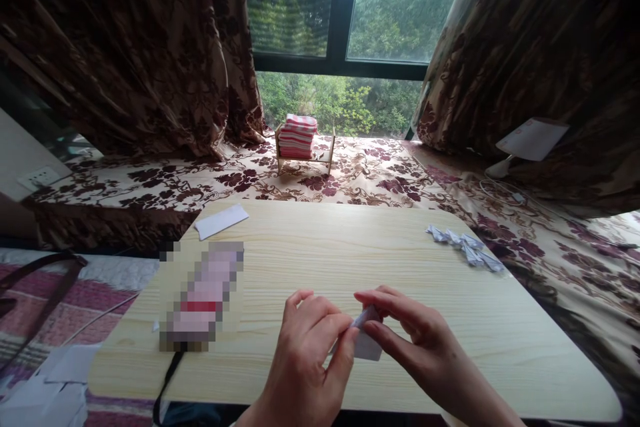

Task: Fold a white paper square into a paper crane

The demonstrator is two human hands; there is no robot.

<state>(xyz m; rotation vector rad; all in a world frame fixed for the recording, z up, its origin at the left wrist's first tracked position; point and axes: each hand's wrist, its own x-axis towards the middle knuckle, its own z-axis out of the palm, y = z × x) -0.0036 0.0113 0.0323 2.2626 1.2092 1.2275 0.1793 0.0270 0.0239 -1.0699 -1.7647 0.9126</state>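
Over the near edge of a pale wooden table (pixel 320 260), both my hands pinch one small folded piece of white paper (pixel 367 341). My left hand (pixel 305 353) grips its left side with thumb and curled fingers. My right hand (pixel 410 340) holds its right side between thumb and forefinger. Much of the paper is hidden behind my fingers.
Several folded white paper shapes (pixel 465 247) lie at the table's right edge. A white paper strip (pixel 221 221) lies at the far left, with a blurred-out object (pixel 203 297) nearer. A small wooden rack with red-striped cloths (pixel 300 140) stands on the floral sill. Loose paper (pixel 50 387) lies lower left.
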